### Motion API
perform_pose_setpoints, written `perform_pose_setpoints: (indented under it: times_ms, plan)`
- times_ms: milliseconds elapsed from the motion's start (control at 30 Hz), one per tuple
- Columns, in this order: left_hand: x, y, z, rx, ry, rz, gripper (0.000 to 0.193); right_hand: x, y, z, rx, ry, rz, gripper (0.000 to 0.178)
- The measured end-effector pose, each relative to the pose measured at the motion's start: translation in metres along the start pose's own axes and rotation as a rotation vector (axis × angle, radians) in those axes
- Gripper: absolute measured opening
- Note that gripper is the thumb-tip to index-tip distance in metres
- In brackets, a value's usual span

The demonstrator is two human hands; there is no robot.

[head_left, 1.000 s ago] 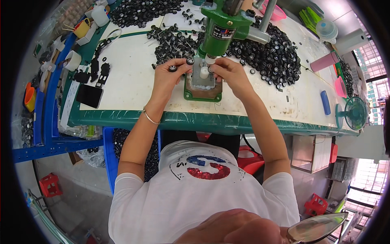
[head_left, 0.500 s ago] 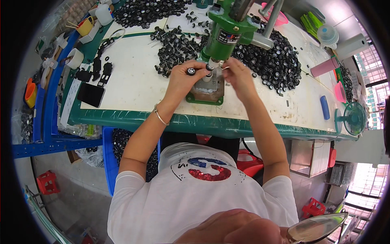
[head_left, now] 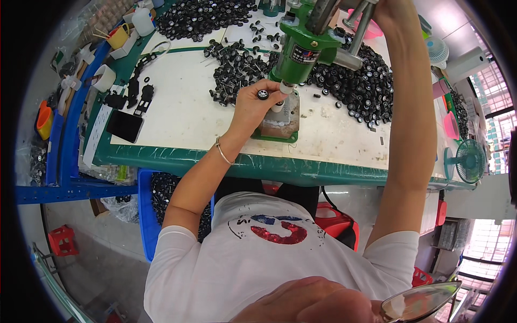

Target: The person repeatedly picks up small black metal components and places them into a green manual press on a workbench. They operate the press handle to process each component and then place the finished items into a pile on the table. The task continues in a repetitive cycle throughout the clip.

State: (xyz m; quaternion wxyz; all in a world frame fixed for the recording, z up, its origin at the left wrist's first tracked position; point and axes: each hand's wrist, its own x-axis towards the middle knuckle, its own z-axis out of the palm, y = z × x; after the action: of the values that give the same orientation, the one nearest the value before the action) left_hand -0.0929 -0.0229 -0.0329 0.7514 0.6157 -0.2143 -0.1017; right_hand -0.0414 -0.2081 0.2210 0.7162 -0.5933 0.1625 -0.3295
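My left hand (head_left: 253, 105) is closed in a pinch at the base of a green hand press (head_left: 293, 56). A small black toy wheel (head_left: 263, 95) with a silver hub shows between its fingers. The fingertips are right under the press ram (head_left: 287, 87), beside a pale round post (head_left: 277, 106) on the metal base plate (head_left: 288, 121). What the fingertips hold at the ram is partly hidden. My right hand (head_left: 397, 12) is raised at the top edge, closed around the end of the press lever (head_left: 362, 29); its fingers are partly cut off.
Loose black wheels (head_left: 361, 89) are heaped right of the press. Wheels on axles (head_left: 237, 70) lie to its left, and another wheel pile (head_left: 202, 19) is farther back. A dark phone (head_left: 125, 126) and black plastic parts (head_left: 144, 99) lie at left. A blue bin (head_left: 146, 215) stands below the table edge.
My right hand has left the press base and moved up and right to the lever. My left hand stays under the ram with the wheel.
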Motion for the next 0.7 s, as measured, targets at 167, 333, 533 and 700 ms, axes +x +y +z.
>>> perform_pose_setpoints:
  times_ms: [167, 333, 533, 700]
  plan:
    - [0.002, 0.003, 0.003, -0.01, -0.031, -0.026, 0.013, 0.023, 0.014, -0.046, 0.226, -0.35, -0.196, 0.025]
    - [0.0, 0.002, 0.0, -0.021, -0.029, -0.033, 0.013, -0.027, 0.002, -0.042, 0.215, -0.322, -0.38, 0.022]
    - [0.0, -0.003, -0.001, -0.014, -0.034, -0.041, 0.013, -0.045, 0.001, -0.053, 0.433, -0.516, -0.344, 0.022]
    - [-0.003, 0.003, -0.001, 0.016, -0.021, -0.044, 0.015, -0.021, 0.012, -0.061, 0.517, -0.663, -0.254, 0.023]
